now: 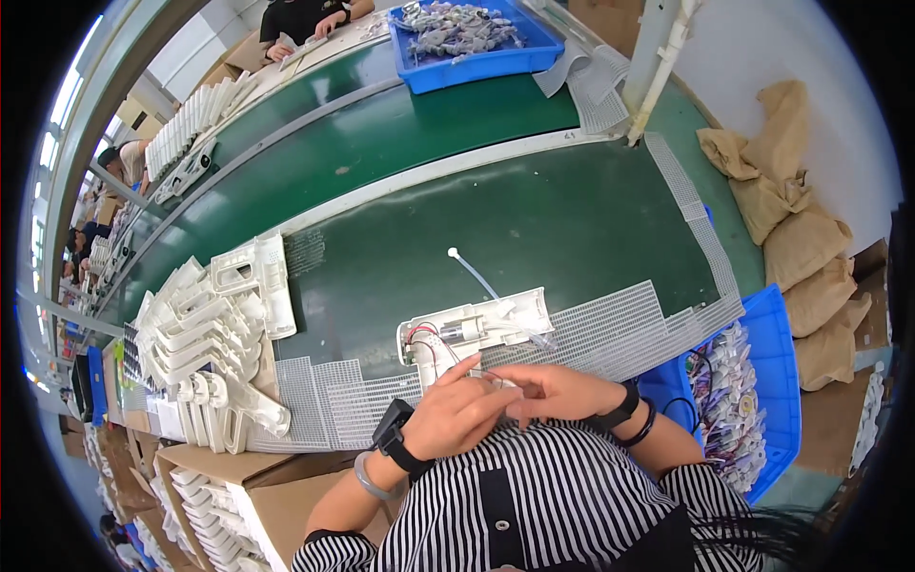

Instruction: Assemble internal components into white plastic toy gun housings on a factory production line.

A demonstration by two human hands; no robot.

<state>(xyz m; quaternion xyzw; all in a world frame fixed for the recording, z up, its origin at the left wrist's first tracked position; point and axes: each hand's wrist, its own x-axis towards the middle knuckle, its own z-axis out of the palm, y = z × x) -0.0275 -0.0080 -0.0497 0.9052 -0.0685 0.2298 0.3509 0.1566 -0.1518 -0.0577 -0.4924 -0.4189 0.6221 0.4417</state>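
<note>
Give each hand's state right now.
Left hand: curled over white housing; grip cannot be told.
Right hand: partly curled beside the left; any hold unclear.

a pale wall [810, 114] stands right, probably windows [69, 91] far left.

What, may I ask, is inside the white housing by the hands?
The white housing shows a silver cylinder and red wires; the left hand hides its near end.

Ahead of your hands, left [456, 415] and right [558, 389], the white housing [498, 327] and its tube [474, 275] obstruct you; beyond, the green desk [572, 224] lies open. Stacked white shells [202, 329] block far left.
</note>
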